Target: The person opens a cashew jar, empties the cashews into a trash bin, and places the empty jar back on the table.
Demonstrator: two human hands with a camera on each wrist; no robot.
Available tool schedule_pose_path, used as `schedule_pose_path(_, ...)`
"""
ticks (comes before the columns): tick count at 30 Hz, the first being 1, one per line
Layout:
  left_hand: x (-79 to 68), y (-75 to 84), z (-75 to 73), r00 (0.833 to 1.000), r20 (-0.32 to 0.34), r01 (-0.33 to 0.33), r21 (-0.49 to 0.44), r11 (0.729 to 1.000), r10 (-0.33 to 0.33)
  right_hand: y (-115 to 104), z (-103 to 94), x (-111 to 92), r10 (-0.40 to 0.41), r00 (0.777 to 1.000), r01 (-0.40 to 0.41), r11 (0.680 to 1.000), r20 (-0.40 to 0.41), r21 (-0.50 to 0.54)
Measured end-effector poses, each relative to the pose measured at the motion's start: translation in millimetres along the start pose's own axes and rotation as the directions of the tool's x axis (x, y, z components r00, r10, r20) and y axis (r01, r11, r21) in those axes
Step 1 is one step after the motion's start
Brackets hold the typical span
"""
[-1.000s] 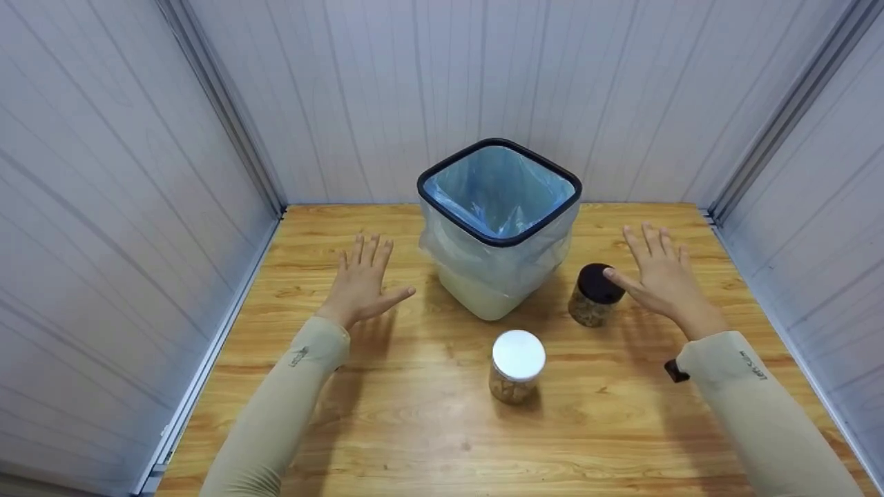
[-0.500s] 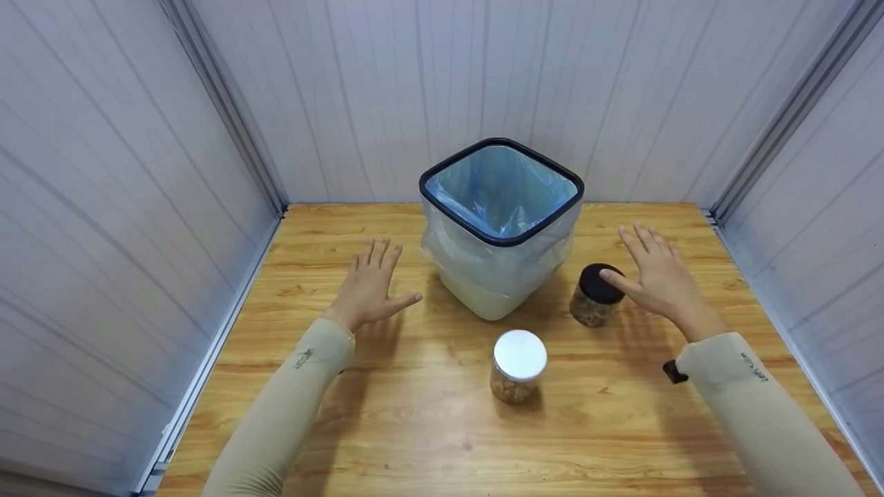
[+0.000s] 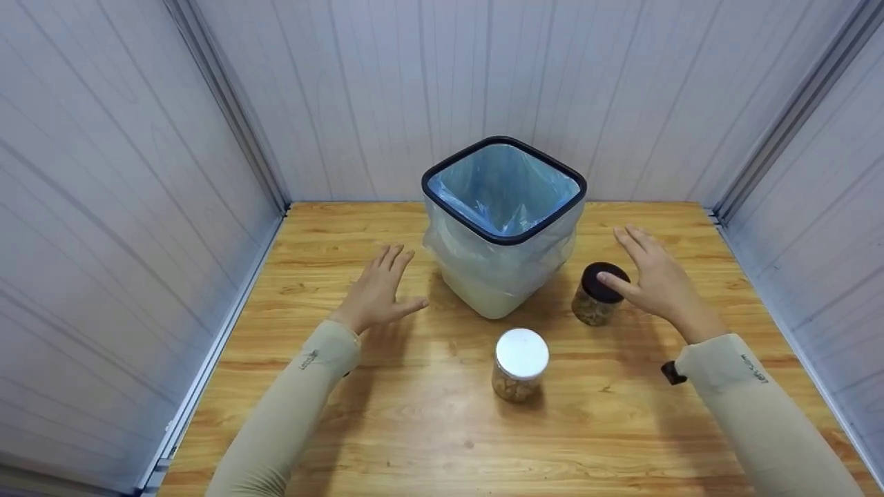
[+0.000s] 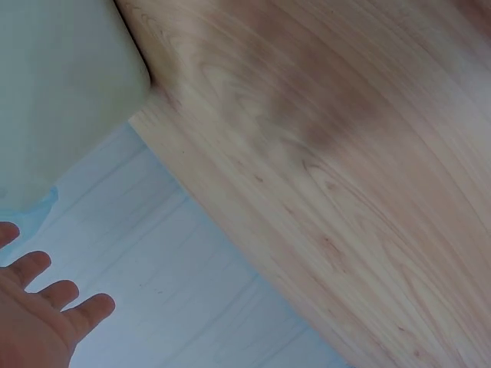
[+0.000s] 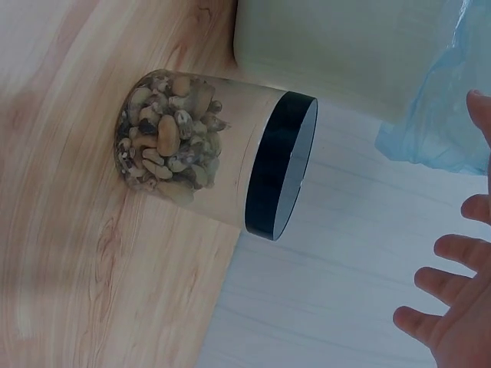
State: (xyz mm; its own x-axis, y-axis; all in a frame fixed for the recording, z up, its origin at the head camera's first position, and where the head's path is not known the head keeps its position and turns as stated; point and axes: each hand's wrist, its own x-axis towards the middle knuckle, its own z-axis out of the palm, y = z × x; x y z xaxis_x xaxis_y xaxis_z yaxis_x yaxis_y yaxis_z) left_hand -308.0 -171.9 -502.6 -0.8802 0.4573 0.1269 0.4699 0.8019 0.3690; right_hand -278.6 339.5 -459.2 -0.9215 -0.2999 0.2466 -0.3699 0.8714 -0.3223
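My left hand (image 3: pixel 376 293) hovers over the wood to the left of the bin, fingers spread and holding nothing. My right hand (image 3: pixel 659 286) is held in the air beside the black-lidded jar (image 3: pixel 599 293), and its thumb overlaps the lid in the head view. The right wrist view shows that jar (image 5: pixel 184 146) apart from the fingers, partly filled with nuts or pebble-like pieces. A white-lidded jar (image 3: pixel 521 362) with tan pieces inside stands nearer the front. Behind both jars is a square pale bin (image 3: pixel 494 283) with a black rim and a bluish bag liner.
The wooden tabletop (image 3: pixel 442 442) is bounded by white panel walls (image 3: pixel 352 90) at the back and both sides. A metal rail (image 3: pixel 214 345) runs along the left edge.
My left hand has shifted slightly right, toward the bin, and turned a little. The right hand's fingers have drawn closer together and tilted left. Both jars and the bin stay in place.
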Motion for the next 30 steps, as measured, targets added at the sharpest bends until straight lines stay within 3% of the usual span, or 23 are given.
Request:
schedule_pose_path(12,0.3,6.4,8.7,0.998,0.004,-0.063,-0.001,0.998,0.063,-6.9,7.6,-2.6,-0.028,0.999,0.031,0.996,-0.033,0.081)
schedule_pose_path(30,-0.3,21.7,19.8,0.994,0.035,-0.096,-0.116,0.989,0.101,-20.8,13.0,-3.3,-0.110,0.985,0.135,0.971,-0.130,0.197)
